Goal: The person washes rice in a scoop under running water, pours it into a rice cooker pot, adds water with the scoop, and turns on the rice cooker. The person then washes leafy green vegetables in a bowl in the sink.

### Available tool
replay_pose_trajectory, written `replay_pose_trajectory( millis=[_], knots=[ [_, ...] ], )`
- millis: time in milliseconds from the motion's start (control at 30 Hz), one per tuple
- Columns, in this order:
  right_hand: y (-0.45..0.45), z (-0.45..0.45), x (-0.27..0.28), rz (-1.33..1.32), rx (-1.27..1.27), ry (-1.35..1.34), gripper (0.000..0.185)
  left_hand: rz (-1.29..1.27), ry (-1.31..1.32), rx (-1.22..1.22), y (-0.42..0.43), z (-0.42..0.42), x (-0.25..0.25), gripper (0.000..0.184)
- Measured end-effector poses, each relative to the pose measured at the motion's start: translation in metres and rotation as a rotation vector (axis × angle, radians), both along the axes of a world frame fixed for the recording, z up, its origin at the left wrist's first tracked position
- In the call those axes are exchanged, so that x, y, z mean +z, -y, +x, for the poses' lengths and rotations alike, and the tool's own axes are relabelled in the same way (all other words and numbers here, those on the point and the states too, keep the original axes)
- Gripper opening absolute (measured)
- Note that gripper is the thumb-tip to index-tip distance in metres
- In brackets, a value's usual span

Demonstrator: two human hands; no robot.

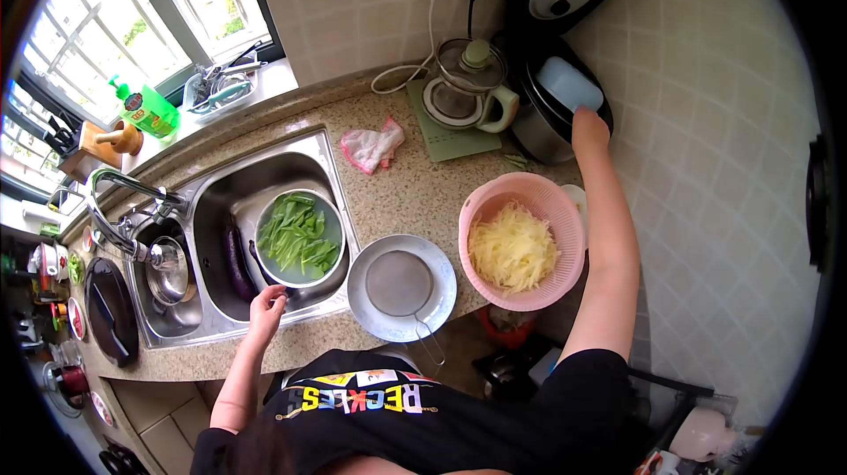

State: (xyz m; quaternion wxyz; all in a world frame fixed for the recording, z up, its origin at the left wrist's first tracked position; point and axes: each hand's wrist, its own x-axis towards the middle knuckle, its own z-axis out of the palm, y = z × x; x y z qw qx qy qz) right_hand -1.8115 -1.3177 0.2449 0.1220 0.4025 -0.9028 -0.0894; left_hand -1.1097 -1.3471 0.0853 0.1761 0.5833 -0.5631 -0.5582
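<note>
Right hand (589, 125): closed on the near end of a light-blue item (569, 84) over the open rice cooker (544, 127), fingers mostly hidden; arm stretched forward past the pink colander (570, 210).
Left hand (268, 300): at the sink's near rim, fingers loosely curled; cannot tell whether it grips anything.
Sink (209, 250): bowl of leafy greens (300, 235) just ahead of the left hand, eggplant (236, 256) beside it.
Countertop (388, 197): colander of pale shreds (513, 247), plate (359, 288) with mesh strainer (399, 283), crumpled cloth (372, 147).
In the way: glass kettle (454, 103) standing left of the cooker.
</note>
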Motion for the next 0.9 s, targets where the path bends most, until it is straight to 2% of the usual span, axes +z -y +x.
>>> replay_pose_trajectory(
  millis=[167,367,467,633,700,833,900],
  knots=[
    [-0.018,0.008,-0.009,-0.167,-0.031,-0.124,0.012,0.001,0.018,-0.024,-0.001,-0.001,-0.009,0.025],
    [-0.018,0.025,0.014,-0.112,0.079,-0.166,0.013,-0.012,0.006,-0.035,-0.001,-0.006,-0.002,0.024],
    [-0.018,0.023,0.001,-0.098,-0.003,-0.137,0.015,-0.081,0.013,-0.042,-0.004,-0.005,-0.001,0.024],
    [-0.02,0.02,0.01,-0.112,0.01,-0.048,0.016,-0.083,0.031,-0.018,-0.019,0.006,0.0,0.024],
    [-0.022,0.026,0.014,-0.203,-0.115,0.025,0.016,-0.101,0.038,-0.024,-0.025,0.014,-0.002,0.025],
    [-0.038,-0.008,-0.013,-0.399,-0.001,-0.004,0.015,-0.106,0.043,0.007,-0.034,0.027,-0.008,0.025],
    [-0.042,-0.015,-0.017,-0.661,0.033,0.263,0.016,-0.09,0.034,0.015,-0.034,0.03,-0.007,0.026]
  ],
)
